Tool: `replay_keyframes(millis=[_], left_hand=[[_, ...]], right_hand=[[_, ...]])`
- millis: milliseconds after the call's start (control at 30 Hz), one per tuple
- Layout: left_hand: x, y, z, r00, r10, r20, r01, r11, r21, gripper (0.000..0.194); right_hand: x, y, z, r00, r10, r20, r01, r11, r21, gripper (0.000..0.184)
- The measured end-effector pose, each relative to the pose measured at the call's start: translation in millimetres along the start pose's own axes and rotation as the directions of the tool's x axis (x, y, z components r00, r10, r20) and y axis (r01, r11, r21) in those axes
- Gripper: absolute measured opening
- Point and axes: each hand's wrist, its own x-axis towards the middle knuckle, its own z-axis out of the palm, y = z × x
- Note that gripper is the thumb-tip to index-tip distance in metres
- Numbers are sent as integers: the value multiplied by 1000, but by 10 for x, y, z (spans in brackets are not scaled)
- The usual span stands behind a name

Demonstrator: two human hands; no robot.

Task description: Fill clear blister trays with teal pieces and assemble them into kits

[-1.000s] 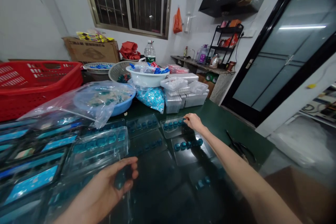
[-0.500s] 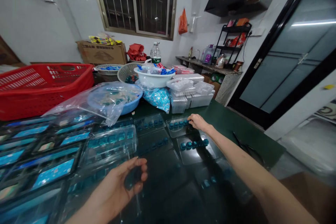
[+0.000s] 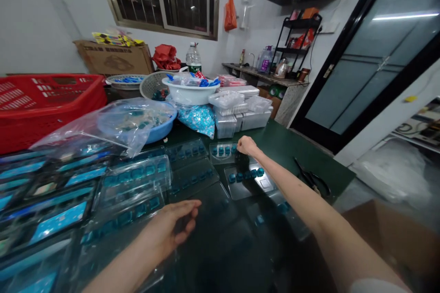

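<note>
The right hand (image 3: 246,145), fingers curled narrow, is at the right end of a clear plastic tray holding teal cube-shaped pieces (image 3: 224,149); whether it grips one I cannot tell. The left hand (image 3: 182,226), loosely curled, hovers nearer the camera. Beyond it, left, a brown cardboard box (image 3: 115,58) bears printing too small to read.

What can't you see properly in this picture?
All in the head view:
- What the right hand might be pinching: its own fingers hide it.
- What exactly is in the blue basin: a crinkly plastic bag covers it.
- The rest of the red basket: cut off by the left edge.
- Writing on the cardboard box: too blurry.
</note>
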Motion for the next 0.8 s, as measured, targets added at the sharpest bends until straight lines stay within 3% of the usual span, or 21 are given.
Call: replay_keyframes(millis=[267, 500, 633, 800], left_hand=[[179, -40, -3, 999, -36, 5, 36, 998, -52, 23], [-99, 193, -56, 998, 48, -45, -58, 971, -233, 30], [-417, 442, -340, 971, 174, -163, -217, 927, -307, 28], [-530, 1005, -917, 869, 361, -338, -461, 837, -293, 15]], right_hand=[[-125, -80, 127, 997, -13, -79, 8, 998, -62, 26], [-317, -116, 123, 973, -106, -204, 97, 994, -58, 26], [-293, -109, 122, 952, -140, -271, 138, 990, -26, 24], [-254, -7, 149, 925, -128, -358, 147, 989, 26, 41]])
